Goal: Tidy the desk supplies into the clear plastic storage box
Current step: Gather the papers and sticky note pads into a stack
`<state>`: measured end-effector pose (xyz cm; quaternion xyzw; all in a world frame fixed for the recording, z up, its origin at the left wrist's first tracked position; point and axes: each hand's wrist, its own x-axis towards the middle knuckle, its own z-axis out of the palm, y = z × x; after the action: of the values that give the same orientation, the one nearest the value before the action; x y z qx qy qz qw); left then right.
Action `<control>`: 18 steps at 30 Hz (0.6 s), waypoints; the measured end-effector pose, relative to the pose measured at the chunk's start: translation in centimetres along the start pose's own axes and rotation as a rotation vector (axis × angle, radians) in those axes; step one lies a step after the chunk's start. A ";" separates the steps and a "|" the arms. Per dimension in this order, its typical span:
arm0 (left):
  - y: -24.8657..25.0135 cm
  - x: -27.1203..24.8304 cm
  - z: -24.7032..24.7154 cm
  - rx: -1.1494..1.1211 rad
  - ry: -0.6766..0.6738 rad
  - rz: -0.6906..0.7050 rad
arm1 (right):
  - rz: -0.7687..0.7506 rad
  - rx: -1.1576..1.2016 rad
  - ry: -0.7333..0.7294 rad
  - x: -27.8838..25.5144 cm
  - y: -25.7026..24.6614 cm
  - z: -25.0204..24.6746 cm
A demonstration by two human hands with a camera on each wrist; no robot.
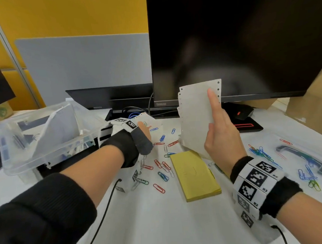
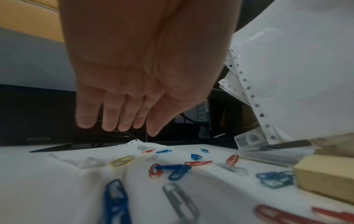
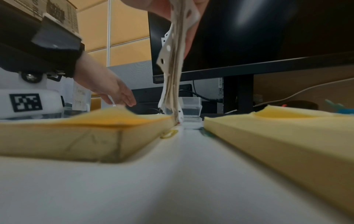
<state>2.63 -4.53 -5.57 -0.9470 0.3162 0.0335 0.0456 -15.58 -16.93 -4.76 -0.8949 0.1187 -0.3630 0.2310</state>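
White desk (image 1: 162, 225) surface fronts a grey partition (image 1: 85, 66) and yellow wall panels (image 1: 65, 14); a dark monitor (image 1: 236, 41) stands at the rear right.

At far left, the clear box (image 1: 44, 136) sits tilted on a dark support, open side up. It contains white sheets and dark items that cannot be identified.

The left hand (image 1: 138, 134) hovers just right of the box, over a loose sheet with a perforated edge (image 2: 134, 141) and scattered clips (image 1: 159, 171). In the left wrist view its fingers (image 2: 112, 116) are straight and together, pointing down, grasping nothing.

Coloured clips lie spread across the desk centre between the two hands. A yellow pad (image 1: 194, 174) lies flat just right of them. The right wrist view shows a second yellow pad (image 3: 287, 136) beside the first, apart by a narrow gap.

The right hand (image 1: 221, 135) holds a stack of perforated paper (image 1: 197, 117) upright above the far end of the pad, thumb and fingers clamped on the stack, index finger extended up its face.

At right, more clips (image 1: 260, 152) lie tangled near a clear lid (image 1: 300, 156) with a dark handle. A cardboard box (image 1: 317, 108) occupies the far right edge.
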 end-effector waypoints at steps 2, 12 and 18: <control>-0.2 0.0 0.3 0.033 -0.012 0.020 | -0.005 0.008 0.005 0.0 0.1 -0.1; -0.9 -0.8 0.8 0.002 -0.006 0.028 | -0.008 -0.095 -0.030 0.1 0.5 -0.1; -0.9 -0.6 1.0 -0.083 -0.090 -0.153 | 0.050 -0.125 -0.097 0.0 0.8 0.1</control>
<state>2.65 -3.34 -6.46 -0.9670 0.2387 0.0855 0.0229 -15.57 -17.56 -5.22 -0.9207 0.1522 -0.3054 0.1892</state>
